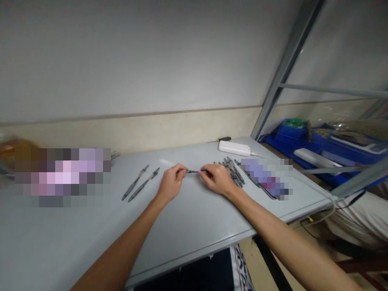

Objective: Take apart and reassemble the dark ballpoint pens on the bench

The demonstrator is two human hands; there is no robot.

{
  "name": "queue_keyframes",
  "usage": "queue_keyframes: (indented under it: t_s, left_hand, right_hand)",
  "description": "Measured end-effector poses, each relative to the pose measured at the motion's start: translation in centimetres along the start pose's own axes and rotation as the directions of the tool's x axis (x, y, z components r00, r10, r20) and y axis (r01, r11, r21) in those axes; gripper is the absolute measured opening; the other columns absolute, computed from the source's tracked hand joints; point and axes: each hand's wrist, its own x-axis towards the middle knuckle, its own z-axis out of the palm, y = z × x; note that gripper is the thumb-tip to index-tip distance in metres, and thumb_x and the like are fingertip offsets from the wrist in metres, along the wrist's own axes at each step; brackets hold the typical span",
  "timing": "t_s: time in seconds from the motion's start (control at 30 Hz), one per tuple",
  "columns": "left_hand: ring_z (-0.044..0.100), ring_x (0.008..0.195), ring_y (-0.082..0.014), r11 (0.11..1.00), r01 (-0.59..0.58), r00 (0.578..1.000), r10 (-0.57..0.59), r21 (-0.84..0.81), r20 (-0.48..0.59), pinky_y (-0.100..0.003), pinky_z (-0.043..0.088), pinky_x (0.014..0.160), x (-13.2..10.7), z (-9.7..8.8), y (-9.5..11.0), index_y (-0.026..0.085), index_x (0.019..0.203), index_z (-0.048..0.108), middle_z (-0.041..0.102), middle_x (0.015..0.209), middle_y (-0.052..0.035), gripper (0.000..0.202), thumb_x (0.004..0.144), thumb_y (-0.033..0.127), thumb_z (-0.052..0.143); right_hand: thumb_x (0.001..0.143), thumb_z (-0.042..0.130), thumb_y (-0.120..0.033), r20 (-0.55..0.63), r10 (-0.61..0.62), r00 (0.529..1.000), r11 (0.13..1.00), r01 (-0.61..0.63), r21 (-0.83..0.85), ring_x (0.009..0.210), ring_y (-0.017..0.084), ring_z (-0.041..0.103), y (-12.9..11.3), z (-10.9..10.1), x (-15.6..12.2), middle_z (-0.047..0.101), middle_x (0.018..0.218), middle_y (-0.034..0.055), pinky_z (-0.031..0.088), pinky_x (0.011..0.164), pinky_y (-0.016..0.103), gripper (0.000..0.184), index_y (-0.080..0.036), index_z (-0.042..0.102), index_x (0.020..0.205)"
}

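Between my two hands a slim dark pen point(192, 172) is held level above the desk. My left hand point(172, 182) pinches its left end with thumb and fingertips. The other end sits in the closed fingers of my right hand point(216, 178). Whether the pen is whole or partly apart is too small to tell. Left of my left hand two grey pens point(135, 182) lie slantwise, side by side. A bunch of several similar pens point(235, 171) lies just right of my right hand, partly hidden by it.
A white power strip point(234, 148) and a screwdriver point(224, 139) lie near the wall. Blurred-out items cover the desk's left side and the right beside the pens. A metal frame post point(273, 93) rises at the desk's right end, with a blue tray point(280, 133) beyond.
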Motion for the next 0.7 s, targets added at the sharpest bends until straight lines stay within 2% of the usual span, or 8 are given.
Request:
queue_keyframes:
  t_s: [0.1, 0.23, 0.33, 0.57, 0.7]
  left_hand:
    - [0.049, 0.055, -0.0118, 1.000, 0.000, 1.000, 0.001, -0.018, 0.013, -0.022, 0.036, 0.054, -0.2, -0.3, -0.3, 0.015, 0.083, 0.061, 0.057, 0.063, 0.0008, 0.023, 0.081, 0.026, 0.041]
    - [0.051, 0.061, -0.0129, 0.998, -0.004, 0.999, 0.006, -0.070, 0.032, -0.023, 0.038, 0.058, -0.5, -0.6, -0.2, 0.015, 0.084, 0.060, 0.057, 0.066, -0.0004, 0.024, 0.082, 0.026, 0.040]
    - [0.051, 0.062, -0.0129, 0.996, -0.018, 0.999, 0.021, -0.091, 0.035, -0.023, 0.038, 0.059, -0.6, -0.8, 0.1, 0.014, 0.082, 0.060, 0.056, 0.065, -0.0002, 0.023, 0.082, 0.026, 0.040]
    - [0.049, 0.060, -0.0121, 0.997, -0.060, 0.997, 0.062, -0.050, 0.043, -0.022, 0.035, 0.056, -0.6, -1.2, 0.1, 0.015, 0.081, 0.061, 0.056, 0.064, 0.0006, 0.022, 0.082, 0.026, 0.041]
    - [0.048, 0.056, -0.0115, 0.997, -0.058, 0.997, 0.060, -0.041, 0.038, -0.022, 0.034, 0.054, -0.8, -1.4, 0.0, 0.015, 0.081, 0.060, 0.055, 0.063, 0.0011, 0.023, 0.082, 0.026, 0.041]
  right_hand:
    - [0.083, 0.046, -0.030, -0.005, 0.029, 1.000, 0.998, -0.029, 0.052, 0.054, 0.012, 0.051, -0.7, 0.3, -0.2, 0.061, 0.060, 0.0032, 0.034, 0.057, 0.023, 0.024, -0.016, 0.065, 0.079]
    - [0.083, 0.047, -0.031, -0.078, 0.049, 0.996, 0.995, -0.042, 0.086, 0.053, 0.012, 0.052, -1.4, 0.5, -0.6, 0.060, 0.058, 0.0027, 0.036, 0.058, 0.023, 0.024, -0.016, 0.065, 0.076]
    - [0.082, 0.047, -0.032, -0.077, 0.065, 0.995, 0.993, -0.056, 0.107, 0.051, 0.012, 0.051, -1.7, 0.4, -0.7, 0.060, 0.057, 0.0030, 0.037, 0.057, 0.023, 0.025, -0.016, 0.065, 0.075]
    - [0.082, 0.048, -0.033, -0.060, 0.080, 0.995, 0.988, -0.072, 0.135, 0.050, 0.012, 0.051, -1.7, 0.5, -0.6, 0.061, 0.058, 0.0029, 0.036, 0.055, 0.023, 0.026, -0.015, 0.066, 0.076]
    - [0.082, 0.051, -0.030, -0.071, 0.035, 0.997, 0.986, -0.023, 0.168, 0.055, 0.012, 0.052, -1.2, 0.5, -0.4, 0.063, 0.064, 0.0034, 0.037, 0.057, 0.022, 0.021, -0.016, 0.066, 0.079]
